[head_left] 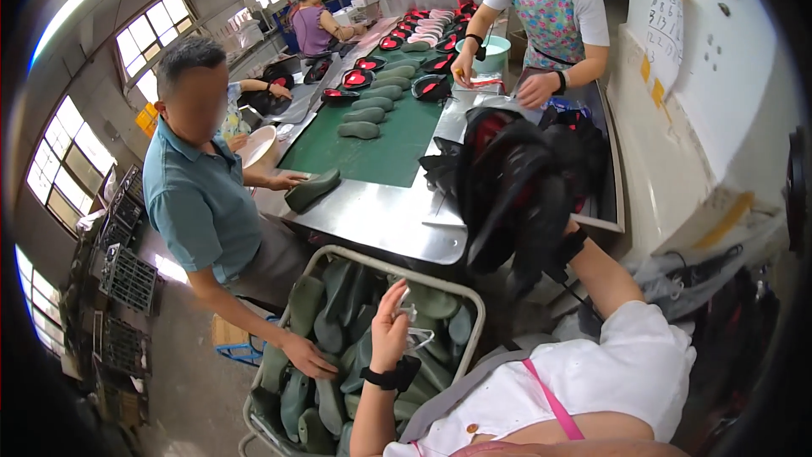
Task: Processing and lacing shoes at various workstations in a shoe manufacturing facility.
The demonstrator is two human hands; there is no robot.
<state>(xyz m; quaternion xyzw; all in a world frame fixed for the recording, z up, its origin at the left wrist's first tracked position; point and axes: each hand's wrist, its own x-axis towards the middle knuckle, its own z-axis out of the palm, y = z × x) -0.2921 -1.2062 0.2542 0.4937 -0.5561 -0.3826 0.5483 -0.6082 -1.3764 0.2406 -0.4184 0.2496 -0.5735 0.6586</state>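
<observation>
**Spill risk**

Floppy black-and-red fabric bundle [516, 195], centre-right of frame, could shed pieces off the shiny silver metal table [381, 222] if unevenly supported. Right hand [573, 228] mostly hidden; can't tell grip. Left hand [389, 332]: fingers curled, hold unclear.

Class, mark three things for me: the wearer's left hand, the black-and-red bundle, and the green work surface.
Left hand [388, 335]: head view, middle of the hand.
Black-and-red bundle [523, 195]: head view, its dark middle.
Green work surface [351, 159]: head view, bare part.
</observation>
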